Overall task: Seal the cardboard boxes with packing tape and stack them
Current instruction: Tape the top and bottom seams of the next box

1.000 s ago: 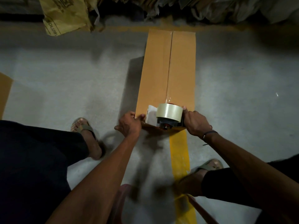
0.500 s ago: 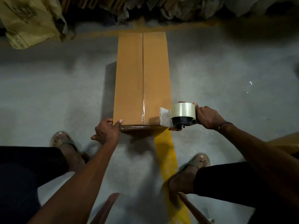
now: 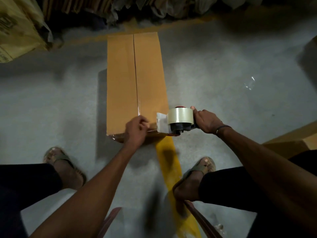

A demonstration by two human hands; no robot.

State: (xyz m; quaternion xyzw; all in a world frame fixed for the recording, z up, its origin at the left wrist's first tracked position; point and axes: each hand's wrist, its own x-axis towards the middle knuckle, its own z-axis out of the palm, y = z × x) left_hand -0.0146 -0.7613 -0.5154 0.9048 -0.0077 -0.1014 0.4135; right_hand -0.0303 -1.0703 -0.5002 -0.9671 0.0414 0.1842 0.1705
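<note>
the cardboard box [image 3: 135, 83] lies on the floor [image 3: 51, 109]. right hand [image 3: 206, 120] grips the tape dispenser [image 3: 178, 120] beside its near corner; left hand [image 3: 137, 129], fingers curled, presses the near end. best rub the tape end flat, holding the dispenser clear.

Bare floor [image 3: 51, 103] flanks the box [image 3: 135, 79] on both sides — a cardboard pile [image 3: 120, 9] blocks beyond.

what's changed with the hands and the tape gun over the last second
The left hand left the box's near-left corner and now rests on top by the seam. The right hand carried the tape gun from the near end to the box's right edge. Its grip is unchanged; the box stays put.
</note>
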